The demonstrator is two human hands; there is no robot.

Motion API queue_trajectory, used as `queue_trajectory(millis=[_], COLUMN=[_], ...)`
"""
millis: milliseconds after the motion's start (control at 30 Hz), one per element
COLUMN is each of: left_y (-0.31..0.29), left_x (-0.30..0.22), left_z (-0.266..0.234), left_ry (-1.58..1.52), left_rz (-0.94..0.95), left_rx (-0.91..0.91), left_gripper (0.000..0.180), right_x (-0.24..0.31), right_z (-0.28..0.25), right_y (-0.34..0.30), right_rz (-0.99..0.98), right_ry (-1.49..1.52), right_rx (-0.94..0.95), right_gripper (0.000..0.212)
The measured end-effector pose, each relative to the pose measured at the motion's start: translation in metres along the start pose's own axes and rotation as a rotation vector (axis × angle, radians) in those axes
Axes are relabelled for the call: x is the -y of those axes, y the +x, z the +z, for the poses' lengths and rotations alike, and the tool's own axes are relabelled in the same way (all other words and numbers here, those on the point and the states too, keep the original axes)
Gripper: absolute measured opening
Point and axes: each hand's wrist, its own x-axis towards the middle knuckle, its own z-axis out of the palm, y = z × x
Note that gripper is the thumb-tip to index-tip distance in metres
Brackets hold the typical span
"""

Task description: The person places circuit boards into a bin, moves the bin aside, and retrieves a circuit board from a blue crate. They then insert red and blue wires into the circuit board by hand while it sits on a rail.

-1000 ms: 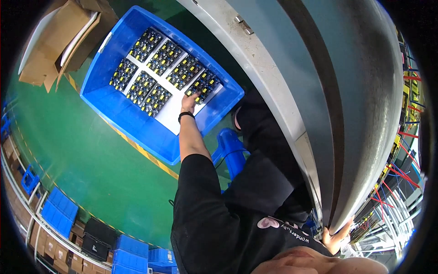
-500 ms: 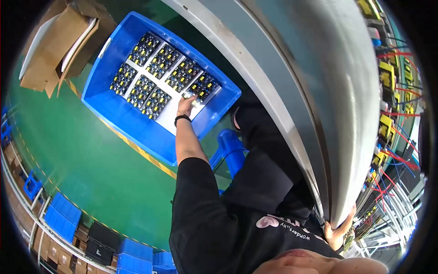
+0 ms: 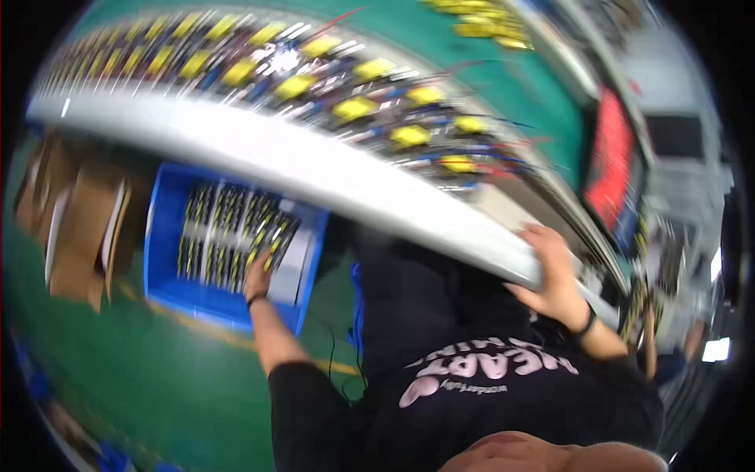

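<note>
My left hand [image 3: 258,277], with a dark band on its wrist, reaches down into a blue bin [image 3: 161,228]. Its fingers are closed at the lower end of a slanting circuit board [image 3: 277,236] with yellow parts; blur hides the exact hold. Beside it, rows of similar boards [image 3: 212,236] lie on white sheets, and a bare stretch of white sheet [image 3: 294,263] shows at the bin's right. My right hand [image 3: 557,275] grips the pale bench edge [image 3: 440,216], fingers over the top and thumb beneath.
Along the bench runs a long line of wired boards with yellow parts [image 3: 295,85]. An opened cardboard box [image 3: 86,228] stands left of the bin on the green floor [image 3: 181,385]. A red object [image 3: 609,157] and a pile of yellow parts [image 3: 480,20] are at the upper right.
My view has swung toward the bench, so the bin appears lower and farther left. My right hand now shows fully on the bench edge. My left hand is still in the bin.
</note>
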Motion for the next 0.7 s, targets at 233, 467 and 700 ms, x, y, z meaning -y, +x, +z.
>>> queue_trajectory(millis=[233, 467, 700], left_y=[-0.024, 0.001, -0.035], left_x=[-0.041, -0.1, -0.16], left_z=[-0.054, -0.116, -0.055], left_ry=[0.075, -0.175, 0.03], left_rz=[0.117, -0.698, -0.563], left_rx=[0.075, 0.232, 0.253], left_gripper=[0.044, 0.022, 0.023], right_x=[-0.031, -0.037, -0.02], right_z=[0.021, 0.026, 0.004], right_y=[-0.005, -0.015, -0.069], right_rz=[-0.124, -0.169, -0.158], right_ry=[0.094, 0.071, 0.266], right_rx=[-0.195, -0.472, -0.72], right_gripper=[0.073, 0.078, 0.068])
